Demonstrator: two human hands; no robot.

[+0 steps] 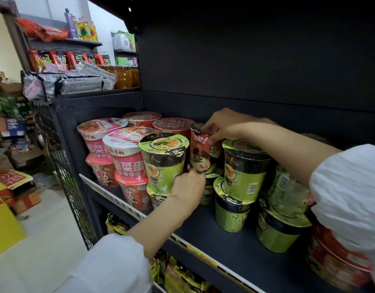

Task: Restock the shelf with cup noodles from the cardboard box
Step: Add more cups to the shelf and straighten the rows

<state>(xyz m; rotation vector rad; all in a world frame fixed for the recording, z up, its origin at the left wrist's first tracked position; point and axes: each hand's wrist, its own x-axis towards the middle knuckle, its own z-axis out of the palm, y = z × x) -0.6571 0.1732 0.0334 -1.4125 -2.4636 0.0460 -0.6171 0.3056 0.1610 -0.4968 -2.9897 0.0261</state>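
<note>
We record one red-and-black cup noodle (200, 151), a tapered round tub in glossy shrink film, standing roughly upright with its long axis vertical and its lid end uppermost, tipped slightly; it sits in the back of the dark shelf (235, 244), raised on top of green cups between two green stacks. We note the right hand (221, 125) curled over its top rim, fingers and thumb pinching the lid edge, and the left hand (187, 186) closed on its lower part, the fingertips hidden behind the neighbouring cup. Just to its left we list a green-and-black cup (164, 161) with a foil lid printed with egg and noodles, stacked on another green one; to its right, a second green stack (243, 172) of like tubs, and further right more green cups leaning at a tilt. At the shelf's left end we count pink and red cups (121, 151), stacked two high, wider lids up. The shelf is matt black metal with a white price rail (127, 206) along its front edge and a wire-mesh side panel (61, 166). Both arms wear white sleeves (349, 187). Below, yellow-and-black packets (182, 275) fill the lower shelf. At far left a red-and-yellow cardboard box (6, 199) stands on the pale floor.
</note>
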